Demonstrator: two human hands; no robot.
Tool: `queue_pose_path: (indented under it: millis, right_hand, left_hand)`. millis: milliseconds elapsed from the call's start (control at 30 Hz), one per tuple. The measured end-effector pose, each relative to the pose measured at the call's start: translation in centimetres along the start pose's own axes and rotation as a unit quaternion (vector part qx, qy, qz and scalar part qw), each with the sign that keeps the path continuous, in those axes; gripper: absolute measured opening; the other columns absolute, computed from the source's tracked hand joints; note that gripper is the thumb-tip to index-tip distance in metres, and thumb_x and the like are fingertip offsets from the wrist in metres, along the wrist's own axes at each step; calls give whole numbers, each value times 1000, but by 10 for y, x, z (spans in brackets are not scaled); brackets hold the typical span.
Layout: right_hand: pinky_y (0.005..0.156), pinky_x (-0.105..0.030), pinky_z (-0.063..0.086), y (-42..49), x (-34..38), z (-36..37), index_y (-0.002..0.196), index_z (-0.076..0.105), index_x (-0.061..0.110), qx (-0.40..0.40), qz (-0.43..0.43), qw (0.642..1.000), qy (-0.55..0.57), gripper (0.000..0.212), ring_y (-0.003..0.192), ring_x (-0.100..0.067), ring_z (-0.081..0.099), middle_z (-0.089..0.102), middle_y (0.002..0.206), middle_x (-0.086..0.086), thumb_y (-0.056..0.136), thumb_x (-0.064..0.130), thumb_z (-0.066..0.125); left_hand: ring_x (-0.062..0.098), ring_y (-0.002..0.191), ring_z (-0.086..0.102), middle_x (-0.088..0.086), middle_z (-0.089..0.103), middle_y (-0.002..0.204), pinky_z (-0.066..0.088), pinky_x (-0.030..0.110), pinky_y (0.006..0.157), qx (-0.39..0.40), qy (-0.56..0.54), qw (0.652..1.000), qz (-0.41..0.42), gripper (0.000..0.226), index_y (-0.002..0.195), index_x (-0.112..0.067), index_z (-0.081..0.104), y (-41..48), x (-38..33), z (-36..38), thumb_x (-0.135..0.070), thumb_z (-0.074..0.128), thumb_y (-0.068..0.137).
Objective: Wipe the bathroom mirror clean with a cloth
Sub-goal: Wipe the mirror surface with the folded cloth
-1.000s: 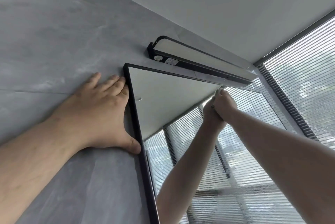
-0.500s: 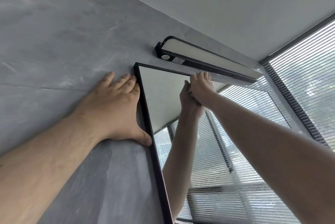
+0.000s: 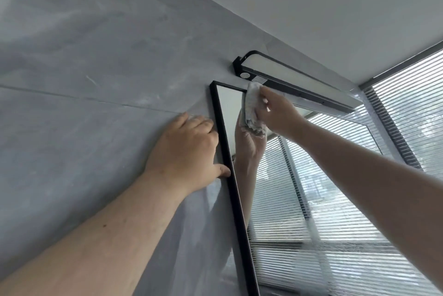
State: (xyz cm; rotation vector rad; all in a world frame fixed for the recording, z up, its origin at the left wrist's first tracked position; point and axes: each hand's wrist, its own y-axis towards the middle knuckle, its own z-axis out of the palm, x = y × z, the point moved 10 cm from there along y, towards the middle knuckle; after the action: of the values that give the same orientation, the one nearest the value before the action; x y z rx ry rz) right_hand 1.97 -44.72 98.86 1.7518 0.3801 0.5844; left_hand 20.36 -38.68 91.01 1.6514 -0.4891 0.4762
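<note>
A black-framed mirror hangs on the grey wall and reflects window blinds and my own arm. My right hand grips a whitish, soiled cloth and presses it on the glass close to the mirror's top left corner. My left hand lies flat on the wall beside the mirror's left frame edge, with its thumb touching the frame. The cloth's upper end overlaps the top frame bar.
A black bar lamp is fixed to the wall just above the mirror's top edge, close over my right hand. A window with horizontal blinds fills the right side. The grey tiled wall stretches left, under a white ceiling.
My right hand has slid left along the top of the mirror toward its top left corner, and the cloth now shows in it. My left hand stays flat on the wall.
</note>
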Motion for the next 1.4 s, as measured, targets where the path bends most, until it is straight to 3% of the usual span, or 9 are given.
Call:
queue_pose_path:
  millis: [233,367,467,633,767,867,1000,1133,1400]
  right_hand:
    - [98,-36,51,-8,47,9,149,43,21,-27,-79,994,-70,47,122,-28,59,40,157,-1,103,13,38]
    - [119,-35,23,-15,80,28,159,18,20,39,-100,991,-78,67,152,-24,18,7,167,5,96,2,33]
    - [119,-29,13,-29,84,33,160,9,21,62,-101,990,-79,74,154,-20,5,-1,167,7,94,2,34]
    - [113,-20,10,-95,70,36,159,18,28,80,-120,986,-83,75,152,-10,12,8,165,17,90,11,41]
    - [119,-29,29,-175,57,39,143,52,8,-19,-183,982,-41,63,141,-20,42,48,151,-5,83,24,40]
    - [105,-39,43,-202,54,48,119,64,2,-105,-197,975,-9,36,120,-27,58,62,130,-9,95,20,44]
    - [114,-37,33,-180,61,50,135,56,14,-130,-106,985,37,40,133,-20,47,51,144,1,104,30,35]
    - [120,-15,1,-157,61,54,154,34,17,-78,-73,994,22,48,150,-10,17,30,162,0,107,29,32]
    - [123,-33,19,-210,-156,53,154,30,9,-88,233,967,52,54,150,-20,23,30,161,-8,104,29,22]
  left_hand:
    - [17,142,33,0,46,149,12,36,121,-8,-14,1000,-15,92,134,-17,56,2,3,-3,-81,58,68]
    - [22,149,21,6,32,158,9,41,123,2,9,999,-44,114,150,-11,33,3,8,-2,-86,52,66]
    - [21,149,21,4,35,157,7,40,123,13,12,999,-44,110,148,-13,37,2,7,-2,-86,46,67]
    - [21,149,22,5,34,158,7,40,123,19,1,999,-44,110,147,-12,40,1,8,-2,-86,51,67]
    - [22,148,25,7,36,157,8,40,123,11,-12,999,-40,109,146,-11,43,2,6,-3,-85,56,67]
    - [24,146,30,9,42,154,12,41,122,2,-8,999,-43,107,141,-8,49,2,8,-2,-85,53,67]
    - [28,141,39,13,51,145,18,44,119,-15,-14,999,-34,98,130,-3,59,3,7,0,-76,63,64]
    - [30,137,44,15,55,140,22,46,116,-27,-4,999,-23,99,125,-1,62,4,8,3,-76,68,61]
    - [35,131,49,20,61,131,26,48,113,-31,19,999,-10,99,117,2,66,5,5,4,-78,67,59]
